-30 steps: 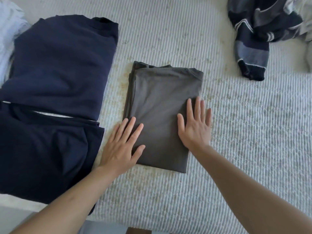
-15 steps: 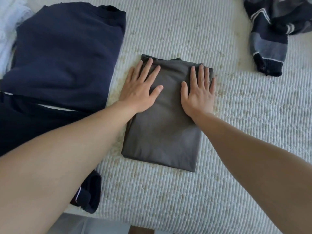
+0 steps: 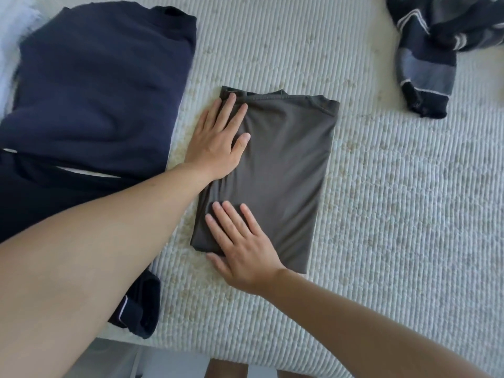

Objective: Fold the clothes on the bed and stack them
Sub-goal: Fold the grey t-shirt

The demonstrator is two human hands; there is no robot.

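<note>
- The grey shirt [image 3: 278, 170] lies folded into a neat rectangle at the middle of the bed [image 3: 395, 214], its collar edge toward 12 o'clock.
- The left hand [image 3: 218, 143] lies flat on the shirt's edge at 10 o'clock, fingers straight and together, pressing the cloth down; it grips nothing.
- The right hand [image 3: 242, 255] lies flat on the shirt's corner at 7 o'clock, fingers straight and slightly spread, thumb off on the bed cover; it too grips nothing.
- The two hands are apart, one above the other along the shirt's left side.
- At 9 to 10 o'clock a navy top [image 3: 101, 88] lies spread on the bed, just beside the shirt but not touching it.
- Below it, partly under the left forearm, lies another dark garment [image 3: 49, 203].
- At 1 o'clock a striped garment [image 3: 425, 64] lies crumpled, well apart from the shirt.
- White cloth [image 3: 11, 36] shows at the far 10 o'clock edge.
</note>
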